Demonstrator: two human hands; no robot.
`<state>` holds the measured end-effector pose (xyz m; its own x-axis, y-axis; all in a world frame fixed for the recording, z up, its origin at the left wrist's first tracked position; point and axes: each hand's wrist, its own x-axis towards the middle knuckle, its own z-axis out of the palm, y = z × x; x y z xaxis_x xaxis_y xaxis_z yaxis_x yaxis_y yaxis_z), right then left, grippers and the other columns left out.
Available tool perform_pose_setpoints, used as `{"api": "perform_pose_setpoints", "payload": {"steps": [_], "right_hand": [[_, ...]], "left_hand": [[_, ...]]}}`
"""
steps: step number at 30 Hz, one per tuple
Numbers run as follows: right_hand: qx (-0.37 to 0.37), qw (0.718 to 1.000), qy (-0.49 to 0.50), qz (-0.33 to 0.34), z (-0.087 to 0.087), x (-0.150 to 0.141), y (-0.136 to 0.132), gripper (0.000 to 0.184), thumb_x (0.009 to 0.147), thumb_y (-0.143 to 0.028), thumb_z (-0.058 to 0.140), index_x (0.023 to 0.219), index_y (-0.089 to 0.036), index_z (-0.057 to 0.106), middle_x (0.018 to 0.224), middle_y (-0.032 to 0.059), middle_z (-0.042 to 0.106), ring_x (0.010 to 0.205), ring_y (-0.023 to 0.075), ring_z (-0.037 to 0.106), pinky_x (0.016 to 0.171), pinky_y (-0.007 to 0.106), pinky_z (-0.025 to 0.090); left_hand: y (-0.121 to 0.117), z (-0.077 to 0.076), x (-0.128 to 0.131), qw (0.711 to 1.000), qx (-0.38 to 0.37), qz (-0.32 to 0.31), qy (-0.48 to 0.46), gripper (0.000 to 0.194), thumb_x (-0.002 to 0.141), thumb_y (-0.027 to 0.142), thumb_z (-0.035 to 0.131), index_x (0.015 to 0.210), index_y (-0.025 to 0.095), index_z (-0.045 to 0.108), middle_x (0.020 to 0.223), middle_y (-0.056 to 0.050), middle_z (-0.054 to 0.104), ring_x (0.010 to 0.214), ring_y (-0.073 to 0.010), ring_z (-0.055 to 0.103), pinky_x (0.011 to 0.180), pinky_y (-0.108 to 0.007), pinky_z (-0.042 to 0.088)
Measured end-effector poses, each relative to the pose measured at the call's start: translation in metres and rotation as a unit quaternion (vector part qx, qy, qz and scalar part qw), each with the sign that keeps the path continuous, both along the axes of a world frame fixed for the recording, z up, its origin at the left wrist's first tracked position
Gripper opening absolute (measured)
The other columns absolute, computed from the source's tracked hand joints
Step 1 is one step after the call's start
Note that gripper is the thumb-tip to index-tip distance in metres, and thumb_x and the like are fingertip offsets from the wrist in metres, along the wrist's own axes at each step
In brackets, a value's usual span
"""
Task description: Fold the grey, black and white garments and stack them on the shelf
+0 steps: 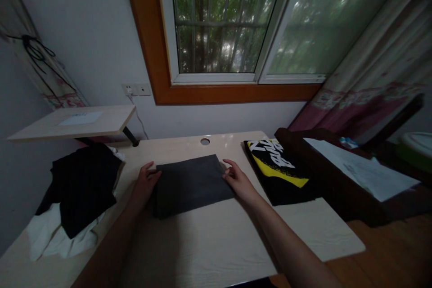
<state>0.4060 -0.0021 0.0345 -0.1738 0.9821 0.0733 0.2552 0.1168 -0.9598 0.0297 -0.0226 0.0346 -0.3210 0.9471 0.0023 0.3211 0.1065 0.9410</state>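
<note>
A dark grey garment point(192, 186), folded into a flat rectangle, lies on the light wooden desk between my hands. My left hand point(147, 184) grips its upper left corner, fingertips at the edge. On the opposite side, my right hand point(236, 179) pinches the right edge near the upper corner with bent fingers. The exact kind of garment cannot be made out. To the right of my right hand lies a folded black T-shirt point(276, 168) with white lettering and a yellow band.
Loose black clothing point(86, 184) is heaped over white cloth point(67, 238) at the left, beside a raised shelf point(74, 121). A cable hole point(205, 141) sits near the desk's back edge. Right of the desk, a paper sheet point(361, 166) rests on a dark brown surface.
</note>
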Motion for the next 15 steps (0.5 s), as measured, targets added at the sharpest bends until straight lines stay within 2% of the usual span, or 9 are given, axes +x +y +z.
{"api": "perform_pose_setpoints", "payload": {"steps": [2, 4, 7, 9, 11, 15], "right_hand": [[0.030, 0.996, -0.072, -0.032, 0.005, 0.001, -0.002, 0.054, 0.085, -0.027, 0.057, 0.139, -0.023, 0.051, 0.088, 0.0000, 0.065, 0.078, 0.0184, 0.064, 0.076, 0.032, 0.051], [0.083, 0.981, -0.159, -0.069, 0.013, -0.001, -0.004, 0.051, 0.084, -0.021, 0.055, 0.135, -0.022, 0.057, 0.099, 0.0047, 0.068, 0.086, 0.0208, 0.065, 0.084, 0.036, 0.052], [0.187, 0.941, -0.266, -0.091, 0.031, -0.015, -0.007, 0.047, 0.085, -0.016, 0.053, 0.131, -0.019, 0.063, 0.117, 0.0114, 0.066, 0.109, 0.0259, 0.061, 0.102, 0.041, 0.048], [0.229, 0.921, -0.306, -0.072, 0.041, -0.033, -0.008, 0.043, 0.090, -0.017, 0.050, 0.130, -0.018, 0.066, 0.125, 0.0125, 0.065, 0.120, 0.0261, 0.057, 0.109, 0.041, 0.045], [0.250, 0.908, -0.333, -0.040, 0.046, -0.055, -0.008, 0.043, 0.095, -0.018, 0.047, 0.133, -0.017, 0.065, 0.137, 0.0121, 0.062, 0.129, 0.0247, 0.053, 0.116, 0.038, 0.040], [0.239, 0.885, -0.400, 0.027, 0.037, -0.090, -0.002, 0.046, 0.102, -0.028, 0.045, 0.144, -0.015, 0.057, 0.155, 0.0118, 0.050, 0.148, 0.0278, 0.037, 0.124, 0.046, 0.026]], "left_hand": [[-0.002, 0.004, 0.002, 0.997, 0.048, -0.002, 0.061, 0.059, 0.088, 0.042, 0.062, 0.141, 0.020, 0.047, 0.136, -0.016, 0.060, 0.115, -0.0262, 0.067, 0.098, -0.046, 0.056], [-0.007, 0.014, 0.007, 0.977, 0.122, -0.025, 0.173, 0.052, 0.091, 0.037, 0.057, 0.139, 0.021, 0.051, 0.143, -0.015, 0.056, 0.127, -0.0275, 0.061, 0.107, -0.049, 0.051], [-0.020, 0.036, 0.030, 0.906, 0.203, -0.097, 0.358, 0.042, 0.097, 0.031, 0.046, 0.137, 0.022, 0.058, 0.145, -0.012, 0.058, 0.141, -0.0274, 0.048, 0.121, -0.051, 0.037], [-0.027, 0.049, 0.054, 0.864, 0.207, -0.135, 0.438, 0.042, 0.099, 0.027, 0.042, 0.137, 0.021, 0.060, 0.145, -0.011, 0.059, 0.146, -0.0272, 0.043, 0.123, -0.050, 0.034], [-0.031, 0.052, 0.078, 0.833, 0.190, -0.149, 0.497, 0.046, 0.100, 0.023, 0.039, 0.141, 0.017, 0.058, 0.150, -0.012, 0.056, 0.149, -0.0297, 0.039, 0.123, -0.053, 0.031], [-0.027, 0.035, 0.107, 0.805, 0.109, -0.151, 0.564, 0.050, 0.099, 0.025, 0.039, 0.145, 0.013, 0.055, 0.156, -0.016, 0.048, 0.148, -0.0344, 0.039, 0.120, -0.060, 0.032]]}}
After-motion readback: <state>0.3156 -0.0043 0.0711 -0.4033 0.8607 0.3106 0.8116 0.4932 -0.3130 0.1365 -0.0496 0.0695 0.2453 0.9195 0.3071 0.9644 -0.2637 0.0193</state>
